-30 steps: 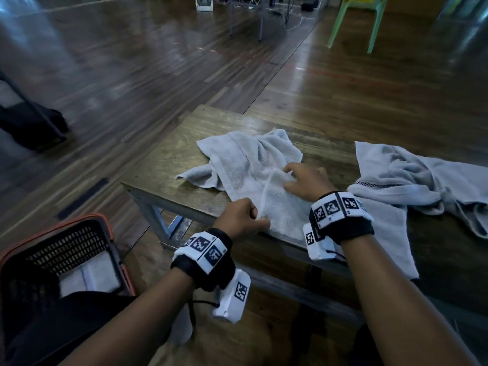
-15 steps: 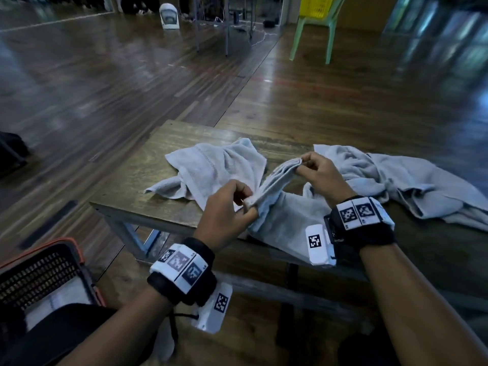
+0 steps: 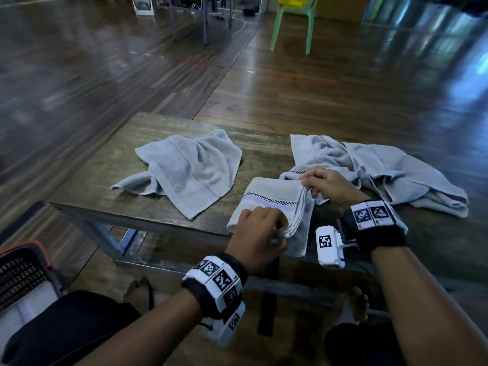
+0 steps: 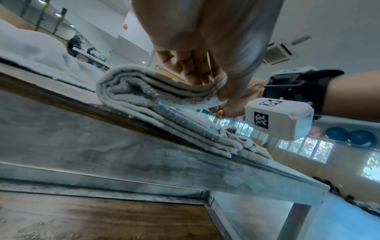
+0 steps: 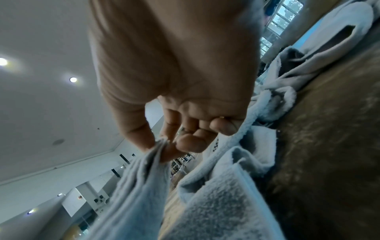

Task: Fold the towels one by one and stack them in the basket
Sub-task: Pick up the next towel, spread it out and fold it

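A light grey towel with a checked band [image 3: 272, 196] lies folded over at the near edge of the wooden table [image 3: 105, 180]. My left hand [image 3: 257, 240] pinches its near right corner, where the layers [image 4: 148, 91] stack at the table edge. My right hand [image 3: 326, 184] pinches the far right corner of the same folded towel [image 5: 141, 175] between thumb and fingers. One end of this towel hangs over the table's front edge. A crumpled grey towel [image 3: 190, 170] lies to the left. Another loose towel [image 3: 383, 170] sprawls to the right. The basket [image 3: 23, 273] sits on the floor at lower left.
A folded white towel lies in the orange-rimmed basket. My bare feet [image 3: 351, 305] are under the table. A green plastic chair [image 3: 293, 25] and a metal-legged table stand far back on the wooden floor.
Both hands carried the held edge from upright across to the right and laid it down, so the towel now lies folded flat at the table's near edge. The head view has tilted.
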Demonstrator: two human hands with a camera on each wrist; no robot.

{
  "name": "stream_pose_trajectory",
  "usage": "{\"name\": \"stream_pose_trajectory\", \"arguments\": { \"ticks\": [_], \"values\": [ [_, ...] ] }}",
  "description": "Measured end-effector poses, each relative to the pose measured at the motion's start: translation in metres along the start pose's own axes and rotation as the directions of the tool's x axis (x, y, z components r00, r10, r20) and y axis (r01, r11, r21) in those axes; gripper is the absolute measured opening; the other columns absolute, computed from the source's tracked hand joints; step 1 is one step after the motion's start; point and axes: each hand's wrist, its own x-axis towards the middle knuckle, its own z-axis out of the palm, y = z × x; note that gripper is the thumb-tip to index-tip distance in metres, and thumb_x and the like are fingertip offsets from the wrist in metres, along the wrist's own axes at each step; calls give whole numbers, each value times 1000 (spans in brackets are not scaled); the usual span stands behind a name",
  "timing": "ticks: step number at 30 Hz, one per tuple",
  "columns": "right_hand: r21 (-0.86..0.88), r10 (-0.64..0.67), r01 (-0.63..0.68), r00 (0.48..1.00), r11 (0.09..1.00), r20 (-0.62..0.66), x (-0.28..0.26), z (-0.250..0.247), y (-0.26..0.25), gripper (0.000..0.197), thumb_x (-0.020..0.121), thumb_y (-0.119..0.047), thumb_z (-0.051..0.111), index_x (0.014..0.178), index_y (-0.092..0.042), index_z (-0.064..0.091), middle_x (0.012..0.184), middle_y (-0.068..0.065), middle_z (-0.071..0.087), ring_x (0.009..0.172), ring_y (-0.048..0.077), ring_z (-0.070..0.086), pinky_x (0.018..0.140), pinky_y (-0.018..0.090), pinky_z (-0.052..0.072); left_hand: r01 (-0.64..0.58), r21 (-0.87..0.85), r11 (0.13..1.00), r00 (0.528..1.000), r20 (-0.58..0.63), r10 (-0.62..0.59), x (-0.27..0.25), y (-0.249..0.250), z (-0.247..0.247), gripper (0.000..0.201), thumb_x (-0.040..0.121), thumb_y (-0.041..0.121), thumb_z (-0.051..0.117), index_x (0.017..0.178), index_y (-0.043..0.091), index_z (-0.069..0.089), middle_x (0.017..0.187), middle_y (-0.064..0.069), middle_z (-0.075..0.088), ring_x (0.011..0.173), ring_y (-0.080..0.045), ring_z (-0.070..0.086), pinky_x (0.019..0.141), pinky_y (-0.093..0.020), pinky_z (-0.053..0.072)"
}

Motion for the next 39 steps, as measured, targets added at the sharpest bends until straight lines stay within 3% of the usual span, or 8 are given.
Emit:
{"name": "stream_pose_trajectory", "arguments": {
  "ticks": [3, 7, 15, 19, 23, 26, 34, 39],
  "values": [
    [-22, 3, -4, 999, 1000, -33, 2, -5, 10, 16, 88, -2, 56, 80, -15, 62, 72, 2, 59, 42, -5, 52, 47, 7, 43, -71, 44, 997, 997, 24, 70, 1, 2, 9, 23, 64, 28, 57, 85, 20, 56, 79, 4, 58, 74, -22, 55, 67, -30, 24],
    [-86, -9, 3, 998, 996, -67, 2, -6, 20, 18, 87, 0, 54, 77, -14, 61, 68, 2, 57, 52, 4, 52, 49, 7, 43, -157, 156, 975, 987, 41, 153, 3, 6, 19, 21, 65, 28, 48, 83, 21, 56, 77, 5, 59, 71, -21, 55, 66, -29, 24],
    [-249, 3, -17, 998, 968, -59, 4, -4, 38, 16, 85, -8, 61, 73, -19, 60, 72, -1, 59, 67, 12, 53, 65, 23, 43, -229, 261, 938, 969, 154, 193, 4, 6, 42, 33, 58, 20, 73, 86, 20, 56, 81, 3, 60, 74, -22, 54, 67, -32, 28],
    [-295, -17, -10, 996, 956, -91, 4, -3, 41, 7, 85, -10, 61, 80, -14, 62, 73, -2, 58, 75, 16, 55, 66, 23, 42, -219, 219, 951, 972, 136, 192, 6, 8, 43, 29, 63, 24, 74, 86, 22, 57, 80, 4, 62, 74, -21, 56, 68, -31, 27],
    [-381, 47, -79, 994, 921, -94, 5, 0, 51, 8, 83, -21, 64, 79, -25, 58, 92, 1, 64, 95, 21, 60, 90, 38, 47, -221, 146, 964, 967, 160, 197, 6, 13, 40, 15, 69, 30, 67, 81, 24, 60, 76, 7, 64, 74, -18, 57, 69, -32, 38],
    [-450, 103, -108, 994, 887, -37, 4, -2, 51, 14, 84, -31, 60, 97, -24, 61, 109, 2, 63, 105, 21, 58, 98, 43, 44, -73, -26, 997, 989, 130, 76, 14, 17, 27, 12, 76, 34, 57, 76, 25, 64, 73, 9, 66, 74, -14, 58, 73, -33, 40],
    [-469, -8, -21, 998, 883, -59, -16, 3, 40, 16, 83, -22, 65, 85, -11, 54, 74, -3, 52, 77, 17, 51, 58, 24, 35, 132, -67, 989, 991, 32, -130, 52, -16, -6, 24, 79, 42, 46, 87, 26, 63, 82, 17, 57, 82, -9, 57, 87, -45, 47],
    [-317, -295, 253, 951, 914, -90, -40, -2, -2, 12, 83, -15, 66, 94, -12, 61, 80, -8, 59, 73, 4, 55, 62, 8, 42, 152, 82, 985, 988, 26, -155, 72, -20, -34, 46, 78, 52, 51, 116, 27, 56, 121, 8, 59, 117, -15, 48, 98, -40, 29]
  ]
}}
